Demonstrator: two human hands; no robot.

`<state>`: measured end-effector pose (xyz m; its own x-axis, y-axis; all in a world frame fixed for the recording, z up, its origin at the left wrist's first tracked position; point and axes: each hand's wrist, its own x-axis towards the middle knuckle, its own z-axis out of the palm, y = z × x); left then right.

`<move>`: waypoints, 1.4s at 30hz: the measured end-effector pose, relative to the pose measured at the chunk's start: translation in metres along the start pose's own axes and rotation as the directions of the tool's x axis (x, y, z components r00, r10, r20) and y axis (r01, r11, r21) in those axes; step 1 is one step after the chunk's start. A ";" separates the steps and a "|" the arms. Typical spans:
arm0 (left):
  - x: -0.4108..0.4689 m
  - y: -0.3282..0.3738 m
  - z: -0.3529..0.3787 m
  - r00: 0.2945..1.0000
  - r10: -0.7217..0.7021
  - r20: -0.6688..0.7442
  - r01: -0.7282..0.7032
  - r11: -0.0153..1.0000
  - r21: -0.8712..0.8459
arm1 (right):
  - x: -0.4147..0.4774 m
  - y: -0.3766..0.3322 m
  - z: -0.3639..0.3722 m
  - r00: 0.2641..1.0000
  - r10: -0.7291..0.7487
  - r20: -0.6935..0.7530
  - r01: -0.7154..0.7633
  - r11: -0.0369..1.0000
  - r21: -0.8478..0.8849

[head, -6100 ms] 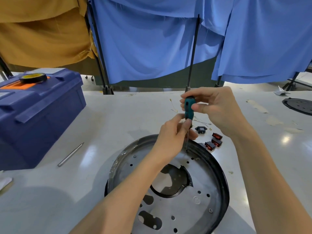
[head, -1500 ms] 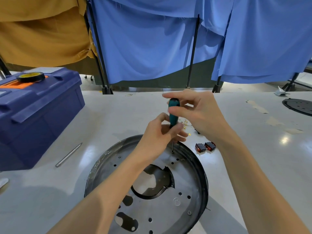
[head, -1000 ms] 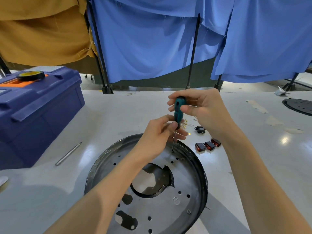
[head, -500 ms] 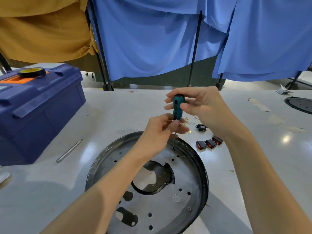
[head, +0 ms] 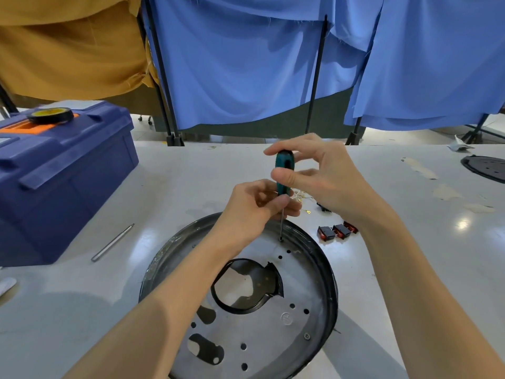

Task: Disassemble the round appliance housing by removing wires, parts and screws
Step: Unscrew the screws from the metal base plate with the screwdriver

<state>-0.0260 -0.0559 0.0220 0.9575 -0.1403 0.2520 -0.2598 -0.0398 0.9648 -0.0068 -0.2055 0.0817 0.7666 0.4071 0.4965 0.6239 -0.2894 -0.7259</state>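
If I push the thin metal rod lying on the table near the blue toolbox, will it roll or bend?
The thin metal rod looks round and smooth, so a sideways push would probably make it roll across the glossy table. It appears straight and metallic, so it is likely stiff, not floppy. Being slim, it is probably light, and may be awkward to pinch off the flat surface.

blue toolbox [head: 62, 170] left, tape roll [head: 50, 115] on lid | metal rod [head: 112, 242] beside | blue curtains [head: 273, 58] behind
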 end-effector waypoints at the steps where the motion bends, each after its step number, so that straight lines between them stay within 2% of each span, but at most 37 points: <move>1: 0.000 0.001 -0.001 1.000 0.002 -0.010 -0.002 1.000 -0.003 | 0.000 0.000 0.002 0.999 -0.011 -0.033 0.010 1.000 -0.022; 4: -0.001 0.002 -0.001 1.000 0.003 -0.006 -0.003 1.000 -0.009 | 0.001 0.000 0.002 0.998 -0.028 -0.062 0.029 0.999 0.021; 8: 0.000 0.002 0.002 0.998 -0.014 0.057 0.014 1.000 0.000 | 0.001 0.001 -0.003 1.000 0.000 0.022 -0.003 0.993 0.114; 10: 0.000 0.000 0.002 0.999 -0.028 0.045 0.028 1.000 0.009 | 0.000 -0.001 -0.002 0.999 -0.003 0.035 0.000 0.997 0.082; 14: 0.000 0.001 0.002 1.000 -0.027 0.013 0.027 1.000 -0.002 | 0.001 -0.001 0.006 0.998 -0.019 -0.058 0.018 1.000 -0.013; 17: -0.001 0.003 0.002 0.998 -0.018 0.066 0.018 1.000 0.008 | 0.001 -0.001 0.004 0.998 -0.004 -0.064 0.006 0.999 0.041; 21: 0.000 0.002 0.003 0.994 -0.048 0.095 0.047 0.999 0.017 | 0.000 -0.002 -0.005 1.000 0.009 0.016 -0.011 0.992 0.129; 24: 0.000 0.000 0.003 0.998 -0.025 0.049 0.024 0.999 0.029 | 0.001 -0.003 -0.001 0.999 0.020 0.033 -0.019 1.000 -0.004; 26: 0.000 0.000 0.002 0.999 -0.022 0.035 0.022 0.999 0.027 | 0.001 -0.002 0.002 0.999 0.010 -0.037 -0.012 0.998 -0.059; 28: 0.000 0.001 0.002 0.997 -0.034 0.063 0.033 0.999 0.008 | 0.000 -0.001 0.001 0.996 -0.007 -0.092 0.005 1.000 -0.025; 31: 0.000 0.002 0.001 0.995 -0.041 0.094 0.043 0.999 -0.019 | 0.000 0.000 -0.006 1.000 -0.006 -0.031 0.008 0.999 0.045; 34: -0.001 0.001 0.002 0.999 -0.026 0.044 0.027 0.999 -0.025 | 0.000 0.000 -0.007 0.999 -0.023 0.039 0.021 0.999 0.030; 38: -0.002 0.002 0.001 1.000 -0.017 -0.007 0.017 0.999 -0.031 | 0.000 0.000 0.000 0.999 -0.011 -0.036 0.010 1.000 -0.021; 42: -0.002 0.005 -0.001 0.996 -0.014 0.090 0.016 1.000 -0.023 | 0.000 0.000 -0.007 1.000 -0.026 -0.015 0.027 0.998 0.059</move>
<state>-0.0290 -0.0553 0.0269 0.9460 -0.2279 0.2305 -0.2411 -0.0193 0.9703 -0.0056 -0.2113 0.0855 0.7523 0.4018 0.5221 0.6340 -0.2264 -0.7394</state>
